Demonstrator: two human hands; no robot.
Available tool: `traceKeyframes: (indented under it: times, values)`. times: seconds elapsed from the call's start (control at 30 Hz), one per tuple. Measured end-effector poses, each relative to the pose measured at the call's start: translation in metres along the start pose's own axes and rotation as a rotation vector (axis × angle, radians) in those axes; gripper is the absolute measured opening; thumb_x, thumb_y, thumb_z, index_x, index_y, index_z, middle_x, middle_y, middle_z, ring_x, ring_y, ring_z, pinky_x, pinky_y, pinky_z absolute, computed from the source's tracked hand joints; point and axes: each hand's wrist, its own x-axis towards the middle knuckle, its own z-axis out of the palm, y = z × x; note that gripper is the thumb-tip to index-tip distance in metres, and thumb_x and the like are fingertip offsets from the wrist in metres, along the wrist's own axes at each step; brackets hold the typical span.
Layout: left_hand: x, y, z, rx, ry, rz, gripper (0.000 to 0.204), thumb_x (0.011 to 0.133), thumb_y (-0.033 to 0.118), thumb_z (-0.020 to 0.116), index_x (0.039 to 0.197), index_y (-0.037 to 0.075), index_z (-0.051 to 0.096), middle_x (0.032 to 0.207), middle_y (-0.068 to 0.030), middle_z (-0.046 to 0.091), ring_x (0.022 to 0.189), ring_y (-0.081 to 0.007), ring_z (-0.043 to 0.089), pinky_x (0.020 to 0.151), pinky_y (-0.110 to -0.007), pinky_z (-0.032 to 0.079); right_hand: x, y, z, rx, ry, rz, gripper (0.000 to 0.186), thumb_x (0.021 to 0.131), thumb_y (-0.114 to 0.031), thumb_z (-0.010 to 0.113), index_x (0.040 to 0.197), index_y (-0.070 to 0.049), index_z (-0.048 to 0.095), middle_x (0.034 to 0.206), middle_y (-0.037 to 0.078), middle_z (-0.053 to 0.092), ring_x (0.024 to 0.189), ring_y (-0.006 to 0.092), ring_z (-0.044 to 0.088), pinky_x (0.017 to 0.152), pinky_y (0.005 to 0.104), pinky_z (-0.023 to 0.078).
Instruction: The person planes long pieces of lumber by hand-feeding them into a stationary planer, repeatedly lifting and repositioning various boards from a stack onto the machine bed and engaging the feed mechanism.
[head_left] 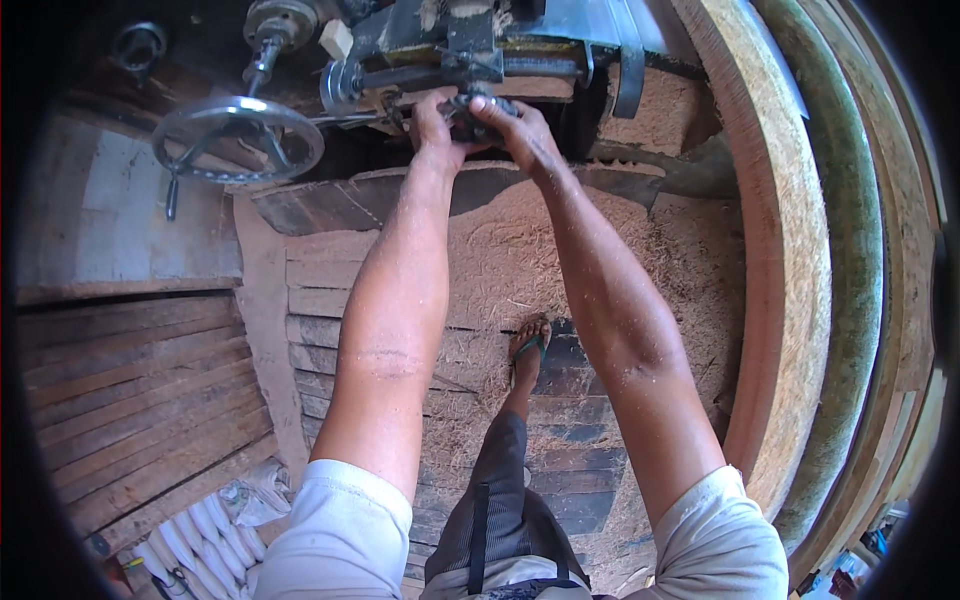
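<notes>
Both forearms reach up to a sawdust-covered machine point(473, 50) at the top centre. My left hand point(436, 127) is closed on the left side of a dark metal part point(474, 120) beneath the machine's crossbar. My right hand point(520, 128) grips the same part from the right, thumb over its top; most of the part is hidden by my fingers. A steel handwheel point(237, 110) with a crank handle is left of my hands, and a pale wooden block point(336, 40) sits above it.
Long timbers point(760, 250) curve along the right. Wooden boards point(140, 390) and a metal sheet point(120, 200) are at left, white sacks point(205, 545) at lower left. My foot point(530, 345) in a sandal rests on the sawdust-strewn plank floor point(570, 450). A toothed dark edge point(630, 170) lies below the machine.
</notes>
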Motion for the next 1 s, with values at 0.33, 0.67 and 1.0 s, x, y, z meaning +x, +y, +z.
traceKeyframes:
  times: [0.33,0.67,1.0]
  values:
    - [0.000,0.001,-0.026,-0.072,0.143,-0.065,0.020,0.075,0.028,0.053,0.077,0.009,0.056,0.073,-0.0072,0.052,0.074,-0.0268,0.055,0.068,-0.052,0.049,-0.021,-0.016,0.018,0.024,0.053,0.073,0.058,0.071,-0.053,0.077,0.088,0.002,0.066,0.083,0.010,0.067,0.076,0.0150,0.059,0.071,0.0318,0.048]
    - [-0.008,0.009,-0.008,0.513,0.361,0.360,0.019,0.075,0.016,0.056,0.062,0.003,0.054,0.061,-0.0032,0.052,0.056,-0.0166,0.050,0.055,-0.037,0.044,-0.006,0.015,0.033,0.828,0.176,0.348,0.053,0.076,-0.056,0.066,0.089,-0.006,0.060,0.083,0.008,0.060,0.079,0.0240,0.060,0.075,0.0436,0.051]
    - [-0.006,0.010,-0.013,-0.021,0.159,-0.031,0.019,0.079,0.027,0.058,0.071,0.012,0.050,0.072,-0.0009,0.048,0.071,-0.0153,0.053,0.067,-0.035,0.047,-0.017,-0.045,-0.001,-0.247,-0.018,0.154,0.078,0.064,-0.066,0.075,0.091,0.005,0.060,0.092,0.026,0.065,0.090,0.0350,0.064,0.078,0.0437,0.048]
